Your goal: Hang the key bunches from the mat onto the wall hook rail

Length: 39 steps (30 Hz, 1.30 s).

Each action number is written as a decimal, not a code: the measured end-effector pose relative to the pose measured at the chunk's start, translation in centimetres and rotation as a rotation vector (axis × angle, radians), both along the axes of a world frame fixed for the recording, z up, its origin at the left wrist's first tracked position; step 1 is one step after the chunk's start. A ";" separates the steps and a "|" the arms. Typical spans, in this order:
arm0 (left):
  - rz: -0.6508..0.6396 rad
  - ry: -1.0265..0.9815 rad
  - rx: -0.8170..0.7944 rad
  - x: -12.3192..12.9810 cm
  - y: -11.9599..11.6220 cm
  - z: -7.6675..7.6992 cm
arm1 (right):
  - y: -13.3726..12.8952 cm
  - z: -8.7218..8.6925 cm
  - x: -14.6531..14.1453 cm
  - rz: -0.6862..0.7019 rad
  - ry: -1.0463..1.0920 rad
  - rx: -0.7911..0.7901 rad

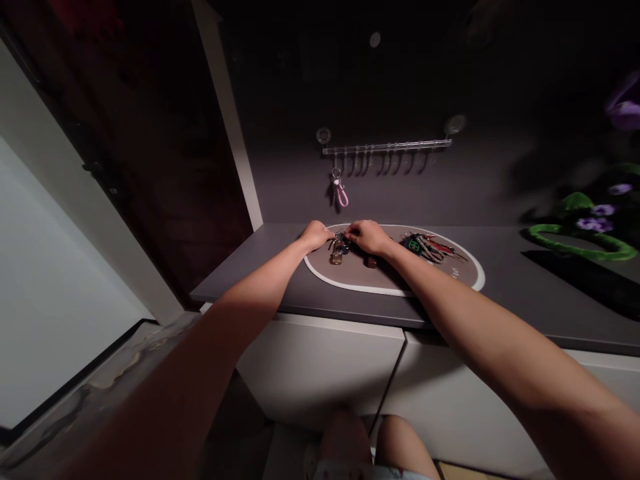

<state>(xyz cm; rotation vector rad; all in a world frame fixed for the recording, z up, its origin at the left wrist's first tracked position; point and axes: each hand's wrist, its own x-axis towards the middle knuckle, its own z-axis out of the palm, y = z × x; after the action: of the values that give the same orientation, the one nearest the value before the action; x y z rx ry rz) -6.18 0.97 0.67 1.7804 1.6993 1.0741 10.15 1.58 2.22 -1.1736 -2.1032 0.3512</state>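
Observation:
A brown oval mat with a white rim lies on the dark counter. On its left part rests a bunch of keys with dark and brown fobs. My left hand pinches the bunch at its upper left edge. From the other side, my right hand has its fingers closed on the upper right of the same bunch; the fingertips are small and partly hidden. Just below my right hand sits a small brown block. Farther right on the mat is a pile of cords and trinkets with a round black-and-green tag.
Above the counter, a clear hook rail is fixed to the wall, with a pink keychain on its left end. Purple flowers and a green ring stand at the right. White cabinet doors are below the counter.

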 end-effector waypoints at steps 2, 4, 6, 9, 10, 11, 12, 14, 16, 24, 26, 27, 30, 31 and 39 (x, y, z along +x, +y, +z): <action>0.014 0.041 0.007 -0.1 0.1 0.1 | -0.1 0.1 0.0 -0.002 0.035 -0.006; 0.027 0.078 0.011 -0.1 0.1 0.2 | -0.1 0.1 0.0 -0.009 -0.003 -0.007; 0.036 0.098 0.001 -0.1 0.2 0.4 | -0.1 0.1 0.0 -0.013 -0.046 -0.004; 0.047 0.089 -0.031 0.0 0.2 0.5 | -0.1 0.1 0.0 -0.022 -0.083 0.008; 0.049 0.073 -0.041 0.0 0.2 0.5 | -0.1 0.1 0.0 -0.028 -0.119 0.015; 0.049 0.059 -0.051 0.0 0.2 0.6 | -0.2 0.1 0.0 -0.034 -0.166 0.023; 0.047 0.050 -0.058 0.0 0.2 0.6 | -0.2 0.2 0.0 -0.040 -0.216 0.030; 0.032 0.058 -0.072 0.0 0.1 0.7 | -0.5 0.3 0.0 -0.051 -0.291 0.039; 0.010 0.087 -0.086 -0.1 -0.1 1.0 | -0.8 0.6 0.1 -0.059 -0.326 0.040; -0.154 0.189 -0.149 -0.5 -1.7 2.6 | -1.0 0.8 0.0 -0.073 -0.354 0.040; -0.192 0.210 -0.163 -0.7 -1.9 2.9 | -0.8 0.6 0.0 -0.069 -0.350 0.045; -0.206 0.220 -0.169 -0.8 -1.9 3.0 | -0.8 0.6 0.0 -0.065 -0.345 0.048; -0.242 0.234 -0.194 -1.0 -1.9 3.1 | -0.6 0.5 0.0 -0.060 -0.323 0.049; -0.256 0.229 -0.203 -1.1 -1.9 3.1 | -0.6 0.5 0.0 -0.060 -0.317 0.048; -0.358 0.147 -0.194 -1.8 -1.8 3.0 | -0.8 0.7 0.0 -0.074 -0.302 0.050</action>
<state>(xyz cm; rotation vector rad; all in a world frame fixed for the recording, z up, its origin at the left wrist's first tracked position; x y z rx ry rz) -7.98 -0.80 3.71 1.9749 1.4323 0.6187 10.11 0.75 2.95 -1.3387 -2.3016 0.0904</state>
